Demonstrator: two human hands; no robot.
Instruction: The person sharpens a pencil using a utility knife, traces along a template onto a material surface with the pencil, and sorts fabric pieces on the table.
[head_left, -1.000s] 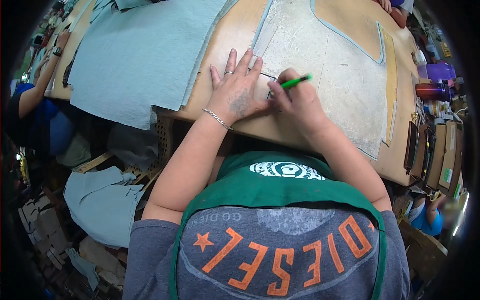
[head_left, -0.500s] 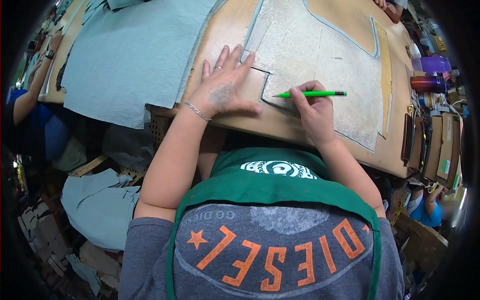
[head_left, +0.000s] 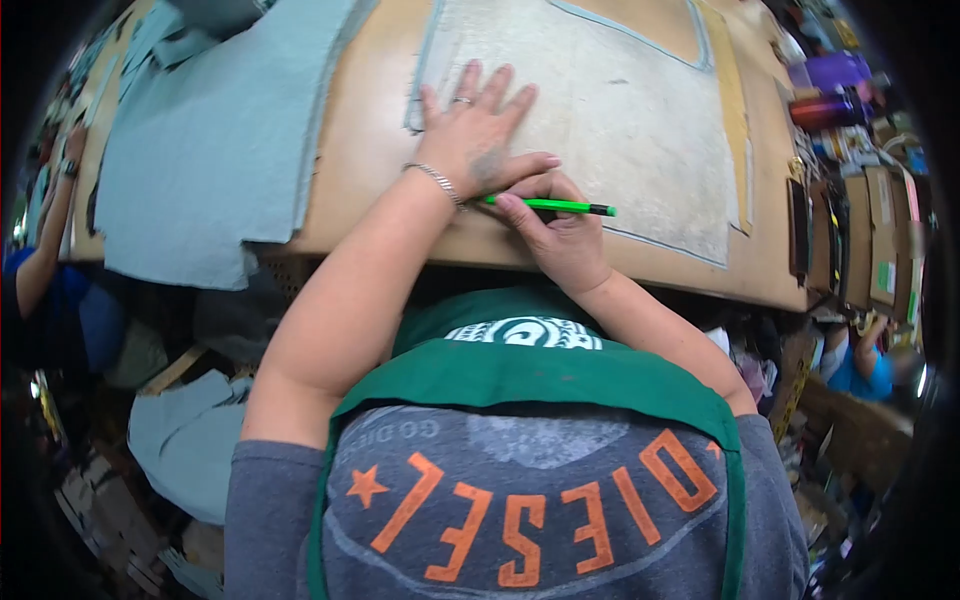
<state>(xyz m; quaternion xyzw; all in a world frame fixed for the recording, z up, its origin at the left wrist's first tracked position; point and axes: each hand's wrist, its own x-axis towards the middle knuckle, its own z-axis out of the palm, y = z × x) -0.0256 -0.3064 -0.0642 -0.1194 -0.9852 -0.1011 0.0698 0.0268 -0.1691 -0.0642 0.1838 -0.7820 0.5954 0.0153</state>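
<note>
My left hand point(head_left: 478, 130) lies with spread fingers on the lower left part of a pale, worn template sheet point(head_left: 620, 140). Between the thumb and fingers of my right hand point(head_left: 560, 225) is a green pencil point(head_left: 555, 205), its dark end pointing right. The pencil's tip is hidden near my left wrist, so its contact with the sheet cannot be seen. Grey-blue material point(head_left: 215, 150) lies in layers on the wooden table point(head_left: 350, 170), left of my hands.
A yellow strip point(head_left: 733, 120) runs along the template's right side. Further right are a purple container point(head_left: 835, 70), a dark red tumbler point(head_left: 828, 110) and cardboard boxes point(head_left: 882, 240). Another person's arm point(head_left: 50, 220) rests at the far left; a person in blue point(head_left: 868, 370) is at lower right.
The view has shifted, with the table contents now further left and up. My left hand has moved onto the template, and my right hand has brought the pencil left, close to my left wrist.
</note>
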